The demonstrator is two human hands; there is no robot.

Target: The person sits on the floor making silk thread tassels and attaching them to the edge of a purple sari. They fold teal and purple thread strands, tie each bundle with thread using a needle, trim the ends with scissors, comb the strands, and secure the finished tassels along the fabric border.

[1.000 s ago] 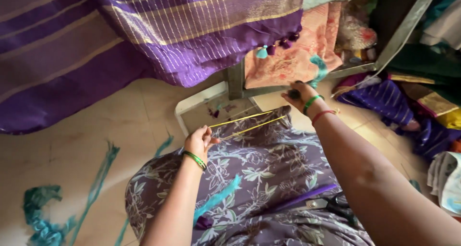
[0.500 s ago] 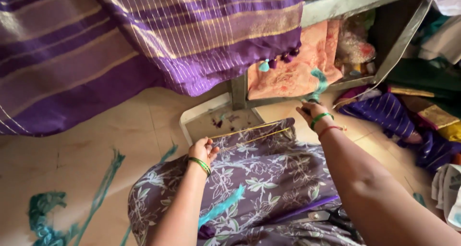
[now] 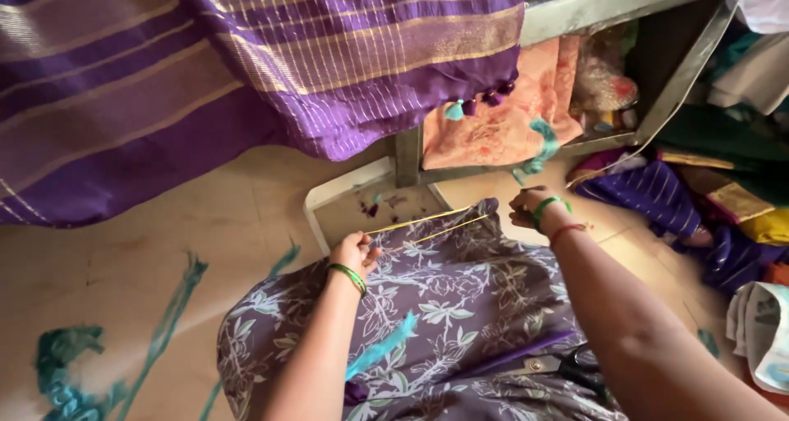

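Note:
My left hand (image 3: 355, 252) pinches one end of two yellow threads (image 3: 427, 226) above my lap. My right hand (image 3: 530, 208) holds the other end, so the threads stretch taut between both hands. Each wrist carries a green bangle. A purple floral cloth (image 3: 460, 306) covers my lap under the hands. A teal strip (image 3: 380, 349) lies on that cloth near my left forearm. Black-handled scissors (image 3: 567, 363) rest on the lap by my right forearm.
A purple striped fabric with gold lines (image 3: 246, 68) hangs over a metal frame (image 3: 407, 154). A white tray (image 3: 362, 203) sits on the floor ahead. Orange cloth (image 3: 493, 125) hangs beside the frame. Folded fabrics (image 3: 707, 216) pile at right. Teal scraps (image 3: 66, 363) lie on the floor at left.
The view has shifted slightly down and left. Both hands keep the yellow threads stretched; my right hand has drawn a little nearer and lower.

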